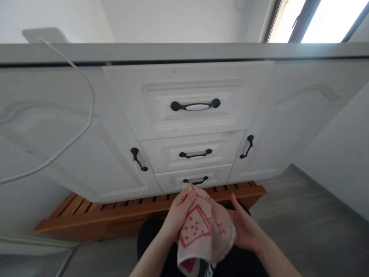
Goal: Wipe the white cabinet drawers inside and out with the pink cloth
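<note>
Low in the middle of the head view, my left hand (179, 209) pinches the top of a small pink towel (196, 230) with red printed shapes and a pale edge. The towel hangs in folds over my lap, and its lower end curls over. At the towel's right side is my right hand (246, 229), thumb stretched up and away from the cloth. Its other fingers are partly hidden behind the towel, touching it.
White drawers (193, 119) with dark handles stand in front, between two cupboard doors. A wooden slatted bench (115, 219) runs along their base. A white cable (91, 100) hangs on the left from the countertop (173, 52). Grey floor (300, 215) lies to the right.
</note>
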Motion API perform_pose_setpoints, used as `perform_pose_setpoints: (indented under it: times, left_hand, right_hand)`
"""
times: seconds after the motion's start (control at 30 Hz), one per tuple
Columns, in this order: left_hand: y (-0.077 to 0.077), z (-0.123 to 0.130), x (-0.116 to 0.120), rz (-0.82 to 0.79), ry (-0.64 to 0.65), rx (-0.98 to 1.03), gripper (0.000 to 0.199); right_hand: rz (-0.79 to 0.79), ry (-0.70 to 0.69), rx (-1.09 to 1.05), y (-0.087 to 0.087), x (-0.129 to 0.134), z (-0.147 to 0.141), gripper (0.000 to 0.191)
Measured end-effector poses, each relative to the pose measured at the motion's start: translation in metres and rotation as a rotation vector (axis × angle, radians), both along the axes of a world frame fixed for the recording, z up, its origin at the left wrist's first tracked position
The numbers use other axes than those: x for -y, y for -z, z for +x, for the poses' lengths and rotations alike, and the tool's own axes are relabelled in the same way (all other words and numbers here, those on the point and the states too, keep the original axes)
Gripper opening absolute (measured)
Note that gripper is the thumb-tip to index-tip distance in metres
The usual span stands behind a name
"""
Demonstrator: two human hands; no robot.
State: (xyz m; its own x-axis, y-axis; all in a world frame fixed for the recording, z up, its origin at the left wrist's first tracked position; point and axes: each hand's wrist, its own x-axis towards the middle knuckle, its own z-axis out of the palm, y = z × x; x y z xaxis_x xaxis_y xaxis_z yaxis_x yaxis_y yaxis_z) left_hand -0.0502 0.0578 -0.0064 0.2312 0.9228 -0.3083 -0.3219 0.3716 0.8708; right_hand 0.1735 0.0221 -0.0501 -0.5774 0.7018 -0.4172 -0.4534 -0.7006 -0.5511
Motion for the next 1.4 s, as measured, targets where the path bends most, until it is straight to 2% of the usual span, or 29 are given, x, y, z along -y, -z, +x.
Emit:
perform_pose_setpoints:
  times: [0.07, 0.13, 0.23, 0.33, 0.4, 0.43, 0.5, 0.63, 0.7, 0.73, 0.8, 0.87, 0.9, 0.97, 1.0, 1.03, 1.07, 1.13, 1.2, 1.23, 1.3, 1.33, 1.4]
  left_hand:
    - [0.008, -0.007, 0.004, -0.054, 0.011, -0.03, 0.039]
    - [0.014, -0.011, 0.007, -0.126, 0.035, 0.012, 0.039]
    - [0.017, -0.01, 0.011, -0.193, 0.036, 0.185, 0.036]
    - [0.015, -0.008, 0.011, -0.197, 0.035, 0.357, 0.036]
    - [0.013, -0.007, 0.012, -0.178, 0.045, 0.378, 0.036]
    - [0.011, -0.006, 0.013, -0.168, 0.045, 0.366, 0.037]
    - [0.009, -0.003, 0.017, -0.156, 0.043, 0.336, 0.038]
    - [0.005, 0.009, 0.032, -0.174, 0.085, 0.304, 0.042]
    - [0.003, 0.009, 0.039, -0.178, 0.116, 0.275, 0.047]
    - [0.002, 0.006, 0.041, -0.157, 0.125, 0.24, 0.049]
    - [0.002, -0.004, 0.041, -0.023, 0.145, 0.069, 0.046]
    - [0.002, -0.018, 0.038, 0.201, 0.136, -0.224, 0.037]
    - [0.003, -0.025, 0.036, 0.308, 0.08, -0.386, 0.033]
    - [0.002, -0.033, 0.033, 0.472, -0.125, -0.654, 0.032]
    - [0.001, -0.034, 0.032, 0.541, -0.223, -0.733, 0.038]
    - [-0.001, -0.034, 0.032, 0.611, -0.268, -0.778, 0.049]
    - [-0.004, -0.032, 0.032, 0.682, -0.242, -0.793, 0.063]
    - [-0.011, -0.025, 0.032, 0.766, -0.036, -0.746, 0.084]
    - [-0.018, -0.018, 0.032, 0.699, 0.167, -0.643, 0.083]
    - [-0.021, -0.016, 0.032, 0.626, 0.214, -0.587, 0.074]
    - [-0.023, -0.014, 0.03, 0.444, 0.24, -0.447, 0.053]
    - [-0.023, -0.015, 0.03, 0.348, 0.237, -0.358, 0.046]
    - [-0.02, -0.017, 0.029, 0.166, 0.224, -0.16, 0.046]
  right_hand:
    - [0.017, 0.014, 0.13, 0.008, 0.012, 0.01, 0.058]
    - [0.086, 0.07, 0.274, 0.007, 0.013, 0.021, 0.05]
    - [0.23, 0.192, 0.555, 0.003, 0.002, 0.032, 0.057]
    - [0.437, 0.353, 1.034, 0.003, -0.005, 0.033, 0.069]
    - [0.517, 0.45, 1.179, 0.002, -0.003, 0.025, 0.059]
    - [0.499, 0.461, 1.152, 0.0, 0.0, 0.018, 0.052]
    - [0.383, 0.356, 0.944, -0.005, 0.009, 0.001, 0.049]
    - [0.215, 0.067, 0.285, -0.012, 0.021, -0.037, 0.067]
    - [0.168, 0.049, 0.065, -0.014, 0.021, -0.046, 0.074]
    - [0.175, 0.073, 0.029, -0.015, 0.02, -0.046, 0.073]
    - [0.257, 0.135, 0.088, -0.02, 0.017, -0.041, 0.06]
    - [0.359, 0.159, 0.248, -0.027, 0.012, -0.032, 0.045]
    - [0.398, 0.155, 0.343, -0.032, 0.009, -0.027, 0.039]
    - [0.483, 0.129, 0.509, -0.041, 0.004, -0.02, 0.034]
    - [0.54, 0.102, 0.566, -0.046, 0.002, -0.018, 0.034]
    - [0.594, 0.065, 0.605, -0.051, 0.001, -0.018, 0.034]
    - [0.639, 0.015, 0.622, -0.056, 0.0, -0.018, 0.032]
    - [0.692, -0.082, 0.62, -0.066, 0.0, -0.02, 0.026]
    - [0.736, -0.131, 0.645, -0.074, -0.001, -0.021, 0.022]
    - [0.781, -0.118, 0.68, -0.077, -0.002, -0.021, 0.021]
    - [0.879, -0.005, 0.776, -0.077, -0.005, -0.019, 0.026]
    - [0.898, 0.074, 0.796, -0.075, -0.006, -0.017, 0.035]
    - [0.835, 0.185, 0.7, -0.065, -0.005, -0.018, 0.068]
